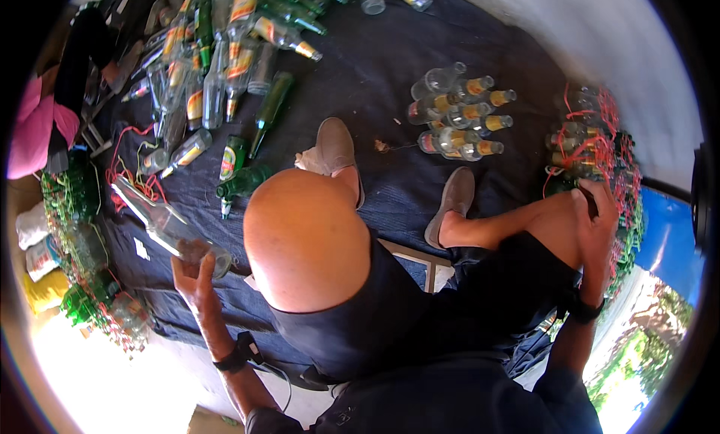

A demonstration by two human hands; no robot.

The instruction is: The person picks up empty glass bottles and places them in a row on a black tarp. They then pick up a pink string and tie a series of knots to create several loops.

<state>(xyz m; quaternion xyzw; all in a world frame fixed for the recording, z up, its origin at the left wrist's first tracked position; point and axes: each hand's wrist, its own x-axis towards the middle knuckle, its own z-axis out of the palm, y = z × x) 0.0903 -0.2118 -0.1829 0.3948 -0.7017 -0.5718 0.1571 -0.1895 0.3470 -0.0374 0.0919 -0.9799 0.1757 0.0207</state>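
Note:
My left hand [198, 276] is closed around the base end of a clear glass bottle [169, 223], whose neck points to the upper left. At the right, my right hand [599, 220] rests by my bent knee, near bundled bottles tied with red string [604, 116]; whether it holds anything is unclear. Beyond my feet stands a close group of clear bottles [458, 111] with yellow neck labels. Green glass bottles [232, 158] lie left of my raised knee. Red string [121, 164] lies tangled beside the held bottle.
A large heap of clear and green bottles [216, 57] covers the upper left of the dark cloth [360, 68]. More bundled bottles [84, 254] line the left edge. Another person in pink [42, 122] sits at the far left. A pale wall [624, 57] stands at the right.

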